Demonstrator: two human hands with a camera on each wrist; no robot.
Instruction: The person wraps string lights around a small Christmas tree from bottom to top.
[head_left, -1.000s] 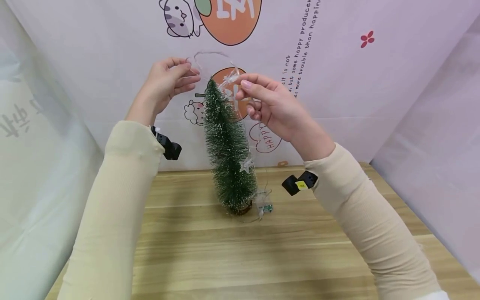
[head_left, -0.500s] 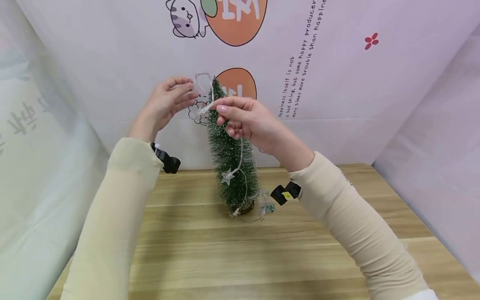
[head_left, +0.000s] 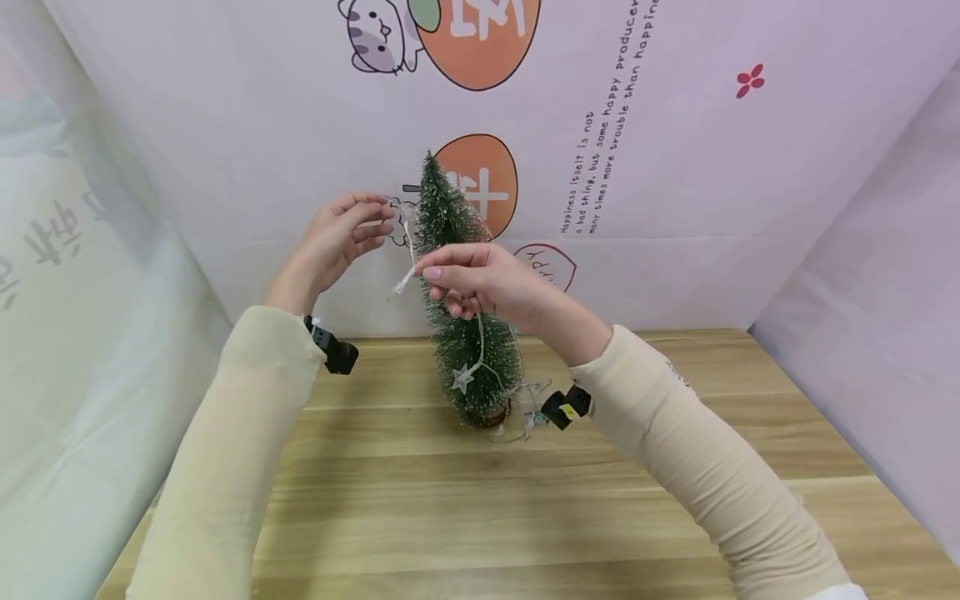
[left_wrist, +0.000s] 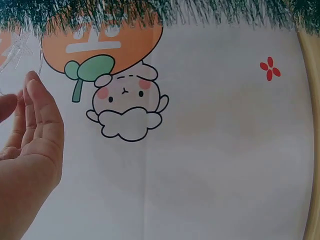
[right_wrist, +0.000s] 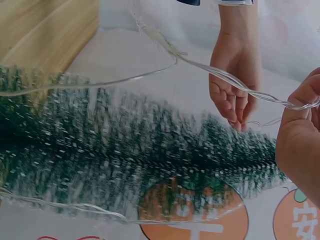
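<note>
A small green artificial Christmas tree (head_left: 442, 212) stands upright on the table, with white-flecked bristles and a brown base. Clear string lights (head_left: 411, 237) run between the two hands and down the tree's front. To the left of the tree, my left hand (head_left: 341, 237) pinches the strand with thumb and fingertips. My right hand (head_left: 498, 283) is in front of the tree and pinches the strand's twisted wire (right_wrist: 240, 82). A clear star light (head_left: 462, 379) hangs low before the bristles. The right hand covers the tree's middle.
By the tree's base lie loose wire and a small clear box (head_left: 534, 419) with a green part, partly behind the right wrist camera. The wooden table (head_left: 420, 517) meets a printed white backdrop (head_left: 660, 250) close behind the tree.
Both hands have come down from the tree's top. My right hand has also crossed leftward from beside the tree to its front, drawing the strand along; the star light now hangs lower.
</note>
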